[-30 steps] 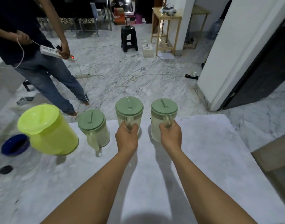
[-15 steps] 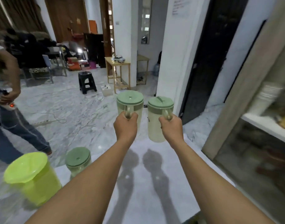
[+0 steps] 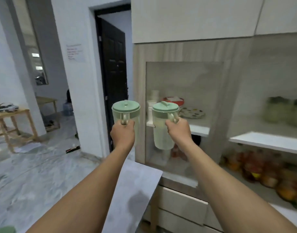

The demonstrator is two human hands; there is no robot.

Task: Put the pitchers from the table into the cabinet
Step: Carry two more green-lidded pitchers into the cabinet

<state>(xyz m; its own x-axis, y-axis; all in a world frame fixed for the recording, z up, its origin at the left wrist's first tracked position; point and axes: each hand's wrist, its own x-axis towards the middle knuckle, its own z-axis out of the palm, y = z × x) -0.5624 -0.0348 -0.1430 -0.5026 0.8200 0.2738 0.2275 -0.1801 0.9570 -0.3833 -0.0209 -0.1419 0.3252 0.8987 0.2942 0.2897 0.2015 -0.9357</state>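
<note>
I hold two clear pitchers with pale green lids in the air, one in each hand. My left hand (image 3: 122, 132) grips the handle of the left pitcher (image 3: 126, 112), which hangs in front of the cabinet's left side panel. My right hand (image 3: 178, 130) grips the handle of the right pitcher (image 3: 162, 130), in front of the open cabinet (image 3: 216, 98) and level with its white shelf (image 3: 199, 129). The table's corner (image 3: 136, 182) lies below my forearms. A sliver of another green lid (image 3: 3, 229) shows at the bottom left edge.
The cabinet shelf holds stacked white cups (image 3: 152, 105), a spotted plate (image 3: 192, 112) and a red bowl (image 3: 173, 100). Blurred jars (image 3: 282, 111) stand on the right shelf, with coloured items (image 3: 255, 167) below. Drawers (image 3: 181, 200) sit under the cabinet. A dark door (image 3: 113, 71) and a wooden side table (image 3: 13, 125) stand left.
Both pitchers have been lifted off the table and carried right. The view has swung from the table and floor to the cabinet; the yellow pitcher and the other person have left the view.
</note>
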